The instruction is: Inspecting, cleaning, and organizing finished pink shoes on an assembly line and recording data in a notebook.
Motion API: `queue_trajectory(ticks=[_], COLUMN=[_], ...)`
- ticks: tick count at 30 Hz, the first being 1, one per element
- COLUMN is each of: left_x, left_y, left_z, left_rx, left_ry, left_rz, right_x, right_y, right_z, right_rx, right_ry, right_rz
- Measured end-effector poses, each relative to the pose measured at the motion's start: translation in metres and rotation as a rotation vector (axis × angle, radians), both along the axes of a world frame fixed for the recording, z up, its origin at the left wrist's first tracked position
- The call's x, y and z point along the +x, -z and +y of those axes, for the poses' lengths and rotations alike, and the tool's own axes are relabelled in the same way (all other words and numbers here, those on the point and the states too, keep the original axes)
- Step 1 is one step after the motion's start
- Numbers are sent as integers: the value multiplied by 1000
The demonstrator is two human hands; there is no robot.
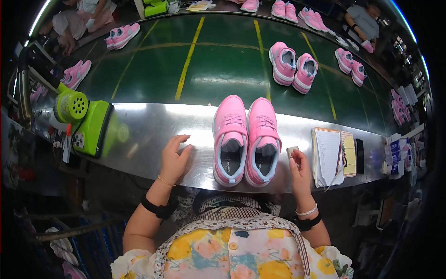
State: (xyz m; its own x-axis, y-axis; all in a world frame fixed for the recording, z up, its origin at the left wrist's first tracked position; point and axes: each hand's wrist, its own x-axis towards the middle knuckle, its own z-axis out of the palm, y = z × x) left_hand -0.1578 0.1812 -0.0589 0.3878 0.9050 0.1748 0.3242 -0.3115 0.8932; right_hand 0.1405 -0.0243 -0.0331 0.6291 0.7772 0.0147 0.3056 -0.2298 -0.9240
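A pair of pink sneakers with pale blue collars stands on the metal worktop right in front of me, toes pointing away. The left sneaker (229, 118) and the right sneaker (263, 118) sit side by side, almost touching. To the left of them, my left hand (174, 158) hovers with thumb and fingers apart and nothing in it. On the other side, my right hand (301, 166) has its fingers curled in, with a small greyish-beige block (291, 150) at the fingertips. Neither hand touches the sneakers.
Beyond the metal worktop (139, 158) runs a green conveyor belt (218, 65) with yellow lines. Another pink pair (282, 65) rests on it. A lime-green machine (95, 128) stands left; an open notebook (327, 156) and dark phone (359, 156) lie right. Co-workers sit across.
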Motion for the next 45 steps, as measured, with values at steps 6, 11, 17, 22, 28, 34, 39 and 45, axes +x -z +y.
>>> queue_trajectory(ticks=[6,11,17,22,28,34,39,45], left_x=[-7,-12,-11,-16,-20,-11,-7,-14], left_y=[33,50,48,40,37,31,24,39], left_z=[-15,-12,-16,-19,-21,-21,-19,-24], left_rx=[351,312,343,367,391,353,344,343], left_ry=[73,43,64,136,246,276,312,340], left_rz=[261,173,169,301,455,522,624,698], right_x=[-13,-17,-23,-23,-20,-16,-15,-13], right_y=[3,12,16,23,30,32,30,30], right_z=[-23,-34,-33,-18,-17,-14,-11,-14], right_rx=[-212,-334,-268,-240,-262,-359,-351,-360], right_ry=[-57,-47,-114,-112,-110,-144,-174,-186], right_rz=[-143,-240,-655,-901,-883,-877,-883,-855])
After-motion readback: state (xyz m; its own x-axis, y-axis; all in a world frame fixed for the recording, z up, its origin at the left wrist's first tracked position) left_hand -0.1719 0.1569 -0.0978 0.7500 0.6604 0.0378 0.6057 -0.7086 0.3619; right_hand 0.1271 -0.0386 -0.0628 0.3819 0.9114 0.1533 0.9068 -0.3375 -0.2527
